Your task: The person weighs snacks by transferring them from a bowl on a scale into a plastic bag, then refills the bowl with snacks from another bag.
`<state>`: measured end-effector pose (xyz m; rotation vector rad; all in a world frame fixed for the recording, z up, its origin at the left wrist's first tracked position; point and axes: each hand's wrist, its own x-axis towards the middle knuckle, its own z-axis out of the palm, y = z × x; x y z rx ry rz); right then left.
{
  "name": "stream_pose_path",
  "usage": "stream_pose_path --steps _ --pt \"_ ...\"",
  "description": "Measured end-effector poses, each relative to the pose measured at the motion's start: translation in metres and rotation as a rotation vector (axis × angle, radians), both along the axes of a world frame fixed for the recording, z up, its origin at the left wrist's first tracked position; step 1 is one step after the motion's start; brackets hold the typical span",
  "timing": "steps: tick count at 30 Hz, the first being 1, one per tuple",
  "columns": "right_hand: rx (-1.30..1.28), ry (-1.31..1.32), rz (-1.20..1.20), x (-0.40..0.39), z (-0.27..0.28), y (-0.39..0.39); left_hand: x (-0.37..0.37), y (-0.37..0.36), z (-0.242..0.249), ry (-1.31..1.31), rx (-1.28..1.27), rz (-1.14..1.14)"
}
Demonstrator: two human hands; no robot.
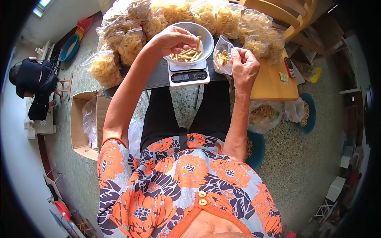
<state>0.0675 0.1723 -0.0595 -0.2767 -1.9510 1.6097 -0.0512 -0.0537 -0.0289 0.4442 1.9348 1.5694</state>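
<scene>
My left hand (177,40) is over a round pale bowl (207,35), with thumb and fingers closed on a short tan dried stick (198,42). More of these sticks (189,54) lie in a heap in the bowl. Beneath the bowl is a white digital scale (189,76) with a lit display whose figures are too small to read surely. Just to the right, my right hand (244,65) pinches the edge of a clear plastic bag (225,67). Similar sticks (222,58) show inside this bag, whose mouth gapes upward.
Several bags of pale dried strips (131,47) crowd the table's back and left. A wooden chair (274,85) at the right bears more bags and a red phone-like device (290,67). A cardboard box (84,123) and teal basins (257,150) are on the floor. Another person (35,79) sits far left.
</scene>
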Motion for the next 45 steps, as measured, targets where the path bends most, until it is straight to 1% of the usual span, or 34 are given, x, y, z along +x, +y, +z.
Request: stream_pose_path --steps 2,4,6,7,8,10,12,14,15,16,18,19,24,26,27,28,30,31,33,37,39,40,42,43,44,45 --pt "0.041 0.006 0.003 0.000 -0.001 0.000 0.016 0.013 0.007 -0.315 0.299 0.063" --pt "0.017 0.008 0.006 0.002 0.002 -0.003 0.025 0.026 0.011 -0.359 0.338 0.028" --pt "-0.025 -0.016 0.016 0.003 0.006 -0.004 0.036 0.040 0.013 -0.261 0.309 0.057" --pt "-0.025 -0.028 0.014 0.004 0.007 -0.004 0.039 0.047 0.016 -0.167 0.253 0.067" --pt "-0.024 -0.029 0.013 0.004 0.006 -0.004 0.040 0.049 0.019 -0.169 0.254 0.066" --pt "-0.015 -0.012 0.004 0.003 0.004 -0.003 0.044 0.050 0.026 0.084 0.227 0.183" --pt "-0.012 -0.026 -0.002 0.003 0.002 -0.002 0.033 0.038 0.023 0.290 0.129 0.219" --pt "-0.006 -0.030 -0.004 0.003 0.002 -0.002 0.017 0.026 0.013 0.590 -0.189 0.194" --pt "-0.013 -0.024 0.004 0.003 0.003 -0.003 0.016 0.020 0.012 0.686 -0.351 0.163" --pt "-0.019 -0.018 0.011 0.003 0.003 -0.003 0.014 0.018 0.004 0.782 -0.468 0.163" --pt "-0.006 0.004 0.011 0.001 0.001 -0.002 0.015 0.015 -0.005 0.908 -0.692 0.077" --pt "0.005 0.004 0.009 0.001 0.001 -0.001 0.017 0.015 -0.011 0.904 -0.744 0.090" --pt "0.018 -0.012 -0.001 0.002 -0.001 0.000 0.016 0.018 -0.021 0.823 -0.720 0.008" --pt "-0.021 0.004 0.008 0.001 0.001 -0.001 0.015 0.024 -0.023 0.908 -0.727 0.029" --pt "-0.020 0.004 0.009 0.001 0.001 -0.002 0.014 0.027 -0.023 0.905 -0.781 0.018" --pt "-0.017 0.000 0.010 0.001 0.000 -0.002 0.013 0.031 -0.023 0.904 -0.781 0.018" --pt "-0.012 -0.007 0.010 0.001 -0.001 -0.001 0.011 0.036 -0.024 0.847 -0.900 -0.050" --pt "-0.009 -0.006 0.009 0.000 -0.001 -0.001 0.011 0.038 -0.024 0.847 -0.898 -0.050" --pt "-0.006 -0.006 0.007 0.000 -0.002 -0.001 0.011 0.039 -0.026 0.944 -0.911 -0.024" --pt "0.010 -0.018 -0.002 0.000 -0.002 0.000 0.010 0.032 -0.027 1.010 -0.837 0.052" --pt "0.004 -0.010 -0.004 0.000 -0.003 0.000 0.005 0.022 -0.020 0.883 -0.782 0.062" --pt "0.011 -0.017 -0.006 0.000 -0.003 0.000 0.004 0.015 -0.017 0.839 -0.694 0.054" --pt "0.017 -0.016 -0.007 -0.001 -0.005 0.000 0.003 0.001 -0.005 0.291 -0.316 0.020" --pt "0.014 -0.008 0.003 -0.001 -0.007 0.001 0.007 -0.002 -0.002 -0.090 0.045 0.041" --pt "0.010 0.000 0.011 -0.002 -0.008 0.001 0.015 -0.001 -0.001 -0.313 0.241 0.150" --pt "0.009 0.007 0.007 -0.003 -0.009 0.001 0.027 0.003 0.003 -0.308 0.278 0.187"
